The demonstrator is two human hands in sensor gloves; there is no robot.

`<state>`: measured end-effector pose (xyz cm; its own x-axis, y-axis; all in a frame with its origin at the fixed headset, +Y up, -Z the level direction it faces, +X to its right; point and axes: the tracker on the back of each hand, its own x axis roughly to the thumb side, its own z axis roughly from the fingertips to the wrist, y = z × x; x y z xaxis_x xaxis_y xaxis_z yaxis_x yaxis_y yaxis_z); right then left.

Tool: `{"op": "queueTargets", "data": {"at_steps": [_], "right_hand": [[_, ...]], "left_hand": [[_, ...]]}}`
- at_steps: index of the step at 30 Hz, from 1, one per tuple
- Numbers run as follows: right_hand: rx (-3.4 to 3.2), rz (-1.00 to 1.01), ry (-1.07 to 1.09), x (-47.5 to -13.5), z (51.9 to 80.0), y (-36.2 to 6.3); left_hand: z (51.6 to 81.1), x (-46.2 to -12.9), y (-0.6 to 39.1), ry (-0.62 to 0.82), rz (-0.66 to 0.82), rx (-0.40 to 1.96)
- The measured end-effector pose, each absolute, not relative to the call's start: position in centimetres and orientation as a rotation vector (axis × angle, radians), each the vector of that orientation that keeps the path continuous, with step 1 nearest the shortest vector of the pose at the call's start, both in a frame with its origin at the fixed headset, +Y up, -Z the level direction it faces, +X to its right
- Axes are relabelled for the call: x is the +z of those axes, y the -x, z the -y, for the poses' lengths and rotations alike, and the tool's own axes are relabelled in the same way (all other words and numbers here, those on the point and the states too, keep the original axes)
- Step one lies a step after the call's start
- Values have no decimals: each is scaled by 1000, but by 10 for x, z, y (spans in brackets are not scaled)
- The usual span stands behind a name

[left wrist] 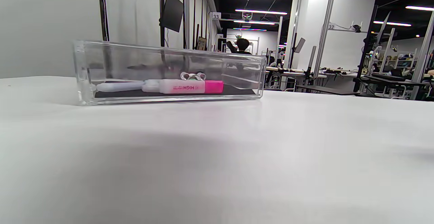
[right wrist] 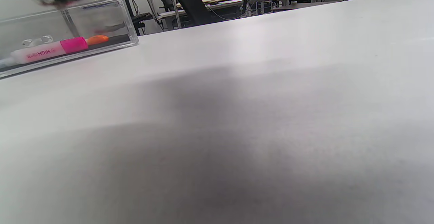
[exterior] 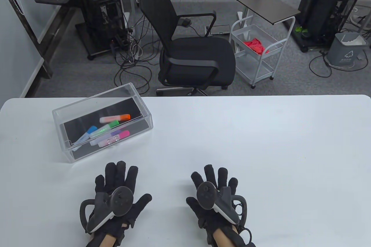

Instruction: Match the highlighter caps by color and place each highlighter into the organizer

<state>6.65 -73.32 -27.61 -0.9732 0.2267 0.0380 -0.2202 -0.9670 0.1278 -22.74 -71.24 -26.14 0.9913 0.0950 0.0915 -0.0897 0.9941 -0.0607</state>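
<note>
- The fingers of the left hand [exterior: 116,192] were seen straight and slightly spread, laid flat on the white table [exterior: 261,142]; nothing was grasped by them.
- The fingers of the right hand [exterior: 216,192] were seen released in the same way, stretched flat on the table, and nothing was held.
- A dark tracker was strapped on the back of each hand, and both hands were placed at the near edge, well apart from each other.
- The clear organizer [exterior: 145,113] was placed on the left part of the table, farther than the left hand and not touched by it. A black bottom was seen inside it.
- Inside the organizer, several capped highlighters were laid: the orange highlighter [exterior: 115,118] at the far side, the green highlighter [exterior: 104,129] in the middle, the blue highlighter [exterior: 86,135] at the left, and the pink highlighter [exterior: 114,138] at the near side.
- A purple part was seen just beside the pink one, but it could not be told clearly what it was.
- In the left wrist view, the pink highlighter [left wrist: 183,87] was seen lying behind the near wall of the organizer [left wrist: 84,71].
- In the right wrist view, the pink highlighter [right wrist: 51,50] was seen too, with an orange tip beyond it.
- Beyond the far edge of the table, a black office chair [exterior: 188,47] and a white cart [exterior: 258,47] were seen on the floor.
</note>
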Motion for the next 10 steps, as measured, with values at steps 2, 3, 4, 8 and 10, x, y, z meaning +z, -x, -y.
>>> {"op": "queueTargets", "data": {"at_steps": [2, 3, 4, 8, 10], "right_hand": [[2916, -182, -83, -276, 734, -65], [2917, -185, -86, -276, 735, -64], [2920, -189, -89, -276, 735, -64], [2924, -197, -96, -276, 737, -62], [2927, -198, -103, -275, 736, -61]], "left_hand": [[718, -260, 230, 82, 92, 54], [720, -260, 230, 94, 91, 46], [723, -259, 231, 104, 89, 45], [726, -256, 231, 115, 79, 31], [726, -255, 230, 111, 80, 30]]}}
